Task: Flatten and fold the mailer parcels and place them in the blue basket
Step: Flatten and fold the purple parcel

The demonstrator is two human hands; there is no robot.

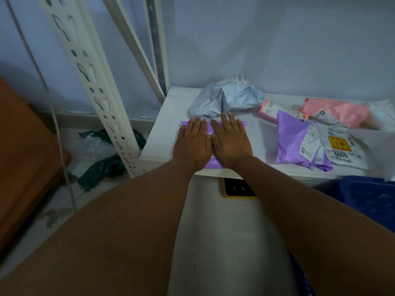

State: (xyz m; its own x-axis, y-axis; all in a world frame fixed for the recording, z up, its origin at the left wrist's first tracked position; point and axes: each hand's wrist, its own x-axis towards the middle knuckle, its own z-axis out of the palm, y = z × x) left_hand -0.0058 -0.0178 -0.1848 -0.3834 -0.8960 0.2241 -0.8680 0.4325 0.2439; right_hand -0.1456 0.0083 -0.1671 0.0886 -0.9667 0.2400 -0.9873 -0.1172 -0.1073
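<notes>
A purple mailer (242, 124) lies flat near the front edge of the white shelf (162, 133). My left hand (193, 144) and my right hand (232, 142) press on it side by side, palms down, fingers spread, thumbs touching. Most of the mailer is hidden under them. Just behind it sits a crumpled grey mailer (226, 98). To the right lie another purple mailer (292, 139), a white labelled mailer (342, 150) and pink mailers (337, 112). The blue basket (367, 199) shows below the shelf at the right.
A white perforated rack post (94, 82) rises left of the shelf. Dark green and clear plastic (102, 154) lies on the floor beside it. A brown board (23, 146) stands at the far left. A yellow and black object (237, 189) sits under the shelf edge.
</notes>
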